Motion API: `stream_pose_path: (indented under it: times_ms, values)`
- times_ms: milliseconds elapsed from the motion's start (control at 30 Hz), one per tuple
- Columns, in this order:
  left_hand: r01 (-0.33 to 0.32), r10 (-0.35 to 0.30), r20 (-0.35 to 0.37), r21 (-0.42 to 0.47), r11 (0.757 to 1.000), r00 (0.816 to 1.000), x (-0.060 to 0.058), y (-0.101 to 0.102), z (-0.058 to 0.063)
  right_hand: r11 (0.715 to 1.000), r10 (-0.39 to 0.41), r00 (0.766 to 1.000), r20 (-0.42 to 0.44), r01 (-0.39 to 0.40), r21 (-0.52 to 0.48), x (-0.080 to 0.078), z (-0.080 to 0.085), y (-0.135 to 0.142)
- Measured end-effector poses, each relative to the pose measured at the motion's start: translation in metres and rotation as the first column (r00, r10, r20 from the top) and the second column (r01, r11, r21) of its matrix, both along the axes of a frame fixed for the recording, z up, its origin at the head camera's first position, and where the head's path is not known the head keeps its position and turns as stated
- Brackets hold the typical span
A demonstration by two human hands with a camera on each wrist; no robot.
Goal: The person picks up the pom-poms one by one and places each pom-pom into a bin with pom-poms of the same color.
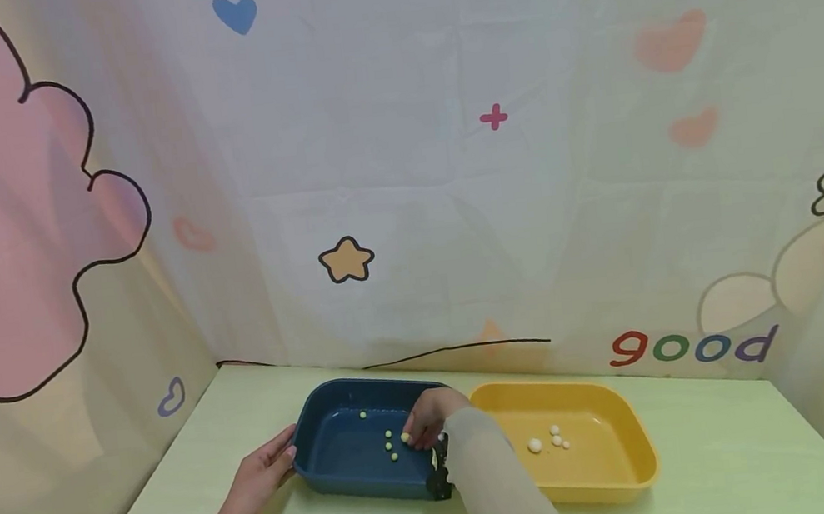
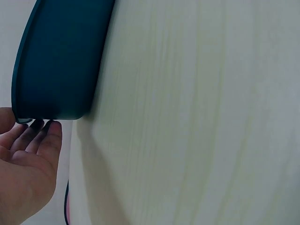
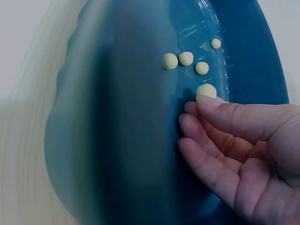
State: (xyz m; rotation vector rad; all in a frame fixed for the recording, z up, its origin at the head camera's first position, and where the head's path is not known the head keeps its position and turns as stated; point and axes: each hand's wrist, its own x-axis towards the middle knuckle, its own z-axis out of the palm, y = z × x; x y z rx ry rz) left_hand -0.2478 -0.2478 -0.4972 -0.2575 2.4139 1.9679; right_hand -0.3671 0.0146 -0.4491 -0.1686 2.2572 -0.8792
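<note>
A dark blue tray [image 1: 361, 488] stands on the table. My left hand [image 1: 263, 472] holds its left end; in the left wrist view the thumb is at the rim and the fingers [image 2: 49, 140] curl against the outer wall. Inside the tray, my right hand [image 1: 432, 416] pinches a pale yellow ball [image 3: 206, 91] between thumb and forefinger, low over the floor. Several more pale yellow balls [image 3: 186, 58] lie on the tray's floor beyond the fingertips. The right forearm hides the tray's right end in the head view.
A yellow tray [image 1: 618, 420] stands to the right of the blue one, with several whitish balls [image 1: 534, 445] of different sizes on its floor. A black wrist mount [image 1: 440, 473] sits on the right wrist. Behind the table [image 1: 735, 458] hangs a printed cloth [image 1: 415, 290].
</note>
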Motion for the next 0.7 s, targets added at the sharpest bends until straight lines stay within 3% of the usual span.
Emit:
stream_pose_path:
  times_ms: [333, 567, 700]
  values:
    - [-0.003, 0.004, 0.015, -0.01, 1.0, 1.0, -0.0024, 0.0005, -0.0032, 0.999, 0.004, 1.0, 0.024, -0.003, -0.043, 0.0015, -0.003, 0.004]
    - [-0.02, 0.02, 0.007, -0.012, 1.0, 1.0, -0.0016, 0.0009, -0.0027, 0.979, -0.036, 0.997, 0.067, 0.049, -0.199, -0.0035, -0.0033, 0.0047]
    - [-0.014, 0.014, -0.005, -0.014, 1.0, 1.0, -0.0018, 0.0004, -0.0018, 0.965, -0.022, 0.997, 0.072, 0.041, -0.261, -0.0069, 0.0019, 0.0064]
